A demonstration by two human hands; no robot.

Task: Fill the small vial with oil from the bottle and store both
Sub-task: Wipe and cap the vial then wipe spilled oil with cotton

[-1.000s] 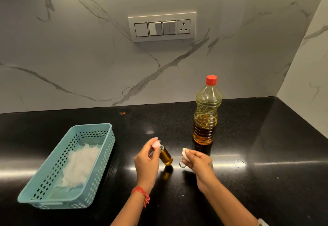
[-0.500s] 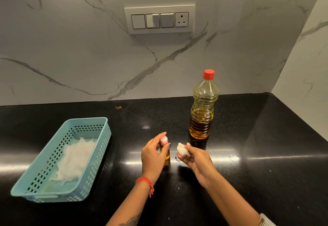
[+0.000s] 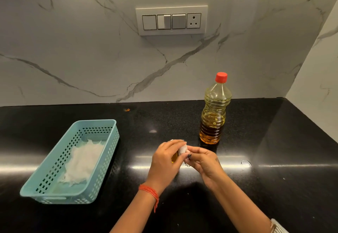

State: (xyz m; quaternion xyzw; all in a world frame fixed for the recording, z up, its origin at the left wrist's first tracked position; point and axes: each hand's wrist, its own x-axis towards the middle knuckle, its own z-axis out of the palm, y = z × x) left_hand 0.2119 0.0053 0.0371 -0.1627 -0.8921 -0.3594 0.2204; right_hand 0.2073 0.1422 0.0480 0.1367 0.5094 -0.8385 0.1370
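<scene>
The left hand (image 3: 165, 161) is curled around the small vial (image 3: 174, 157), of which only a sliver of amber glass shows between the fingers, so the grip looks firm but the vial's top is hidden and I cannot tell whether its cap is on. The right hand (image 3: 203, 161) pinches a small white wad (image 3: 182, 149), seemingly tissue or cloth, and presses it against the vial just where the two hands meet; my reading is that it is there to wipe oil off the glass so the vial goes into storage clean and does not slip. Both hands sit low over the black counter (image 3: 274, 141), a sensible place to work since anything dropped has almost no way to fall. Behind and to the right of them the oil bottle (image 3: 214, 115) stands upright, well apart from the hands, its red cap (image 3: 221, 77) screwed on, which suggests pouring is finished and only tidying and storing remain. Off to the left, near the counter's front, lies the teal basket (image 3: 102, 168) with a white paper lining (image 3: 82, 161) on its floor, probably to catch drips; it holds nothing else, so neither vial nor bottle has been stored. On the marble wall above sits a switch panel (image 3: 171, 21)
</scene>
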